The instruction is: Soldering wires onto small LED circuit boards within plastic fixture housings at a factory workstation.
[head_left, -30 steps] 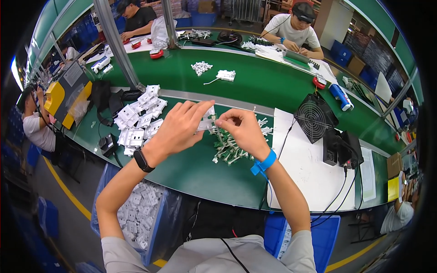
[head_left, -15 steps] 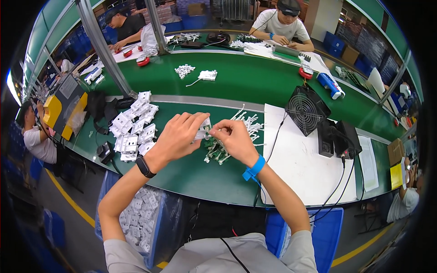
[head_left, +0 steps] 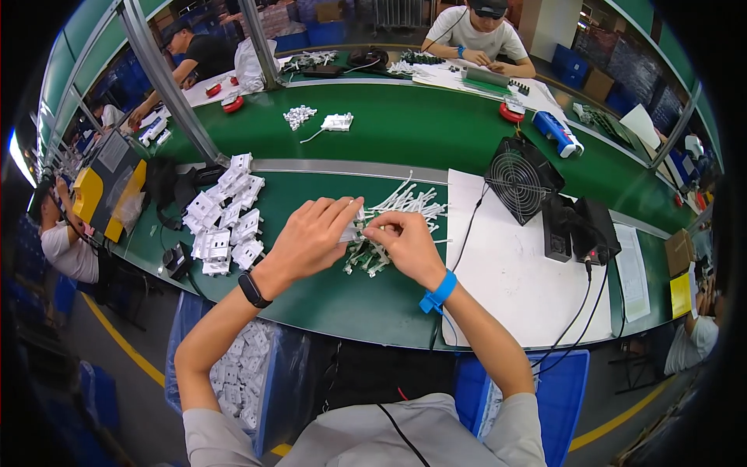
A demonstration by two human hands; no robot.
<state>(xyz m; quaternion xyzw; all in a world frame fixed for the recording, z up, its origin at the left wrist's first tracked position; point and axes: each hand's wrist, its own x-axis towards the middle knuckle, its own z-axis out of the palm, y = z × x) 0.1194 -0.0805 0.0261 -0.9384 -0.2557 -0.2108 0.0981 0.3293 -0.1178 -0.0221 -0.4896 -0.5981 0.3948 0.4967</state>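
In front of me, above the green bench, my left hand is closed around a white plastic housing, much of which its fingers hide. My right hand meets it from the right, thumb and forefinger pinched at the housing's edge. What lies in that pinch is too small and covered to make out. Just behind and below my right hand lies a heap of small green circuit boards with white wires fanning out behind. Left of my left hand, similar white housings are piled up.
A white sheet covers the bench to the right, bearing a black fan and a black power unit. Beyond runs a green conveyor carrying white parts. Below the bench are blue bins. Co-workers sit across.
Parts on the conveyor have shifted left. My hands stay together at the white housing, with the right fingers slightly moved. The view has tilted a little.
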